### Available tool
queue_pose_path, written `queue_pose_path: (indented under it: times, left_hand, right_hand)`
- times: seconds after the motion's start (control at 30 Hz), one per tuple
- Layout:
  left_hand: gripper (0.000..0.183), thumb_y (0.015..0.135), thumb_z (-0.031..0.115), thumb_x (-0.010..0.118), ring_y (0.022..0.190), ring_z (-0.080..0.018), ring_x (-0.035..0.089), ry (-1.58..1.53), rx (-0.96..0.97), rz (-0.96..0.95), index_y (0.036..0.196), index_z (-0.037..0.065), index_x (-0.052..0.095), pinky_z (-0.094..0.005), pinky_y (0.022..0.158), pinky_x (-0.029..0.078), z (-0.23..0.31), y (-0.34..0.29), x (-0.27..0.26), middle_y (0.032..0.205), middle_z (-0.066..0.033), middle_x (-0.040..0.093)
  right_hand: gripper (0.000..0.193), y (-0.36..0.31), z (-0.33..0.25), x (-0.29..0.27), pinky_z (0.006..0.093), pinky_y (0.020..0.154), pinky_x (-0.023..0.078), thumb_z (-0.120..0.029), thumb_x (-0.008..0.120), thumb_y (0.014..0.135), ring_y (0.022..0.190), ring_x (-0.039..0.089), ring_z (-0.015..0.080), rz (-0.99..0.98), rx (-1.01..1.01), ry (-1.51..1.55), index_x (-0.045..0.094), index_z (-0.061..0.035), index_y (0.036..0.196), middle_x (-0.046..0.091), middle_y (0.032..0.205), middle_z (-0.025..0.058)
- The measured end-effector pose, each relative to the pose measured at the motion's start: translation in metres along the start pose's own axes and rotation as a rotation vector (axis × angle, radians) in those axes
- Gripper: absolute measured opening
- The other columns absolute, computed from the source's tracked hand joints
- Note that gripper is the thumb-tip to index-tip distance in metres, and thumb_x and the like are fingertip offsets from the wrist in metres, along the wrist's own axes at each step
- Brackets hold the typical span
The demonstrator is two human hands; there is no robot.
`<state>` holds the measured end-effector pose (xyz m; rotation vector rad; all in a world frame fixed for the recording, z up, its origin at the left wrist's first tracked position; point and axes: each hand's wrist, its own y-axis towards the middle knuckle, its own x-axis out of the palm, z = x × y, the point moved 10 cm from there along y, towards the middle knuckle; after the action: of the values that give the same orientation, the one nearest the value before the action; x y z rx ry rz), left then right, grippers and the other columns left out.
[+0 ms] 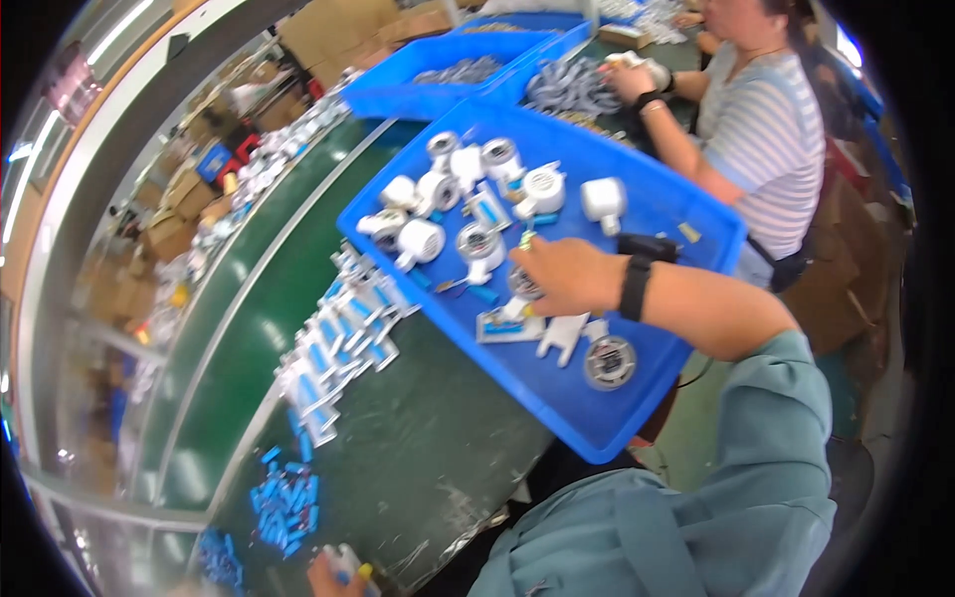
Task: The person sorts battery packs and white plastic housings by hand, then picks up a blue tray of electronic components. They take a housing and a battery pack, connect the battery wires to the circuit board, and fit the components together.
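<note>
My right hand [572,279] reaches over a blue plastic tray [477,363], its fingers closed around a white round-headed part [524,286], like a small handheld fan head. Several similar white fan heads [477,244] lie about the tray on its far and left sides. Nearer me in the tray are a round part with an exposed inside [609,362], a white forked piece [563,338] and a white holder with a blue cylinder [509,326]. At the lower edge my left hand [338,577] is closed on a white piece with some blue, partly cut off by the frame.
Left of the tray, white holders with blue cylinders [333,343] lie heaped on the green table [418,448]. Loose blue cylinders [286,502] form a pile nearer me. Another blue tray [398,85] with grey parts stands beyond. A co-worker [761,139] sits at the right.
</note>
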<state>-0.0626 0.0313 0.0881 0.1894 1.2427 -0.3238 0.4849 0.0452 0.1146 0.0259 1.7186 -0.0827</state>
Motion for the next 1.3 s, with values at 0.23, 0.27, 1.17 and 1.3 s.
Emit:
queue_pose_path:
  times: [0.23, 0.27, 1.17, 1.3]
  left_hand:
    - [0.055, 0.074, 0.005, 0.078, 0.100, -0.0266, 0.058, -0.128, 0.016, 0.088, 0.124, 0.000, 0.057, -0.0354, 0.091, 0.047, 0.025, -0.004, -0.003, 0.109, -0.0140, 0.058]
    - [0.055, 0.074, 0.005, 0.078, 0.100, -0.0266, 0.058, -0.115, 0.014, 0.098, 0.124, 0.000, 0.057, -0.0354, 0.091, 0.047, 0.040, 0.008, -0.007, 0.109, -0.0140, 0.058]
    - [0.049, 0.086, 0.015, 0.068, 0.116, -0.0466, 0.052, -0.074, 0.348, 0.408, 0.126, -0.008, 0.053, -0.0504, 0.101, 0.042, 0.192, 0.328, -0.006, 0.121, -0.0287, 0.055]
    - [0.043, 0.087, 0.010, 0.067, 0.113, -0.0437, 0.054, -0.138, 0.517, 0.458, 0.125, -0.008, 0.055, -0.0466, 0.100, 0.043, 0.218, 0.271, -0.019, 0.119, -0.0254, 0.057]
  right_hand:
    - [0.076, 0.006, 0.000, 0.004, 0.0497, 0.083, 0.054, -0.027, 0.075, 0.079, 0.097, 0.065, 0.0434, -0.051, -0.012, 0.113, 0.040, 0.0017, 0.140, 0.054, 0.118, 0.0262]
    - [0.076, 0.007, 0.001, 0.007, 0.0494, 0.083, 0.054, -0.026, 0.076, 0.078, 0.098, 0.065, 0.0429, -0.046, -0.035, 0.133, 0.040, 0.0022, 0.140, 0.053, 0.120, 0.0254]
    - [0.061, 0.009, -0.006, 0.012, 0.0477, 0.079, 0.055, -0.019, 0.079, 0.077, 0.102, 0.062, 0.0382, 0.015, -0.093, 0.229, 0.045, 0.0041, 0.123, 0.052, 0.117, 0.0195]
    - [0.061, 0.009, -0.007, 0.011, 0.0480, 0.079, 0.055, -0.018, 0.079, 0.077, 0.102, 0.061, 0.0381, 0.012, -0.094, 0.242, 0.045, 0.0042, 0.123, 0.052, 0.117, 0.0194]
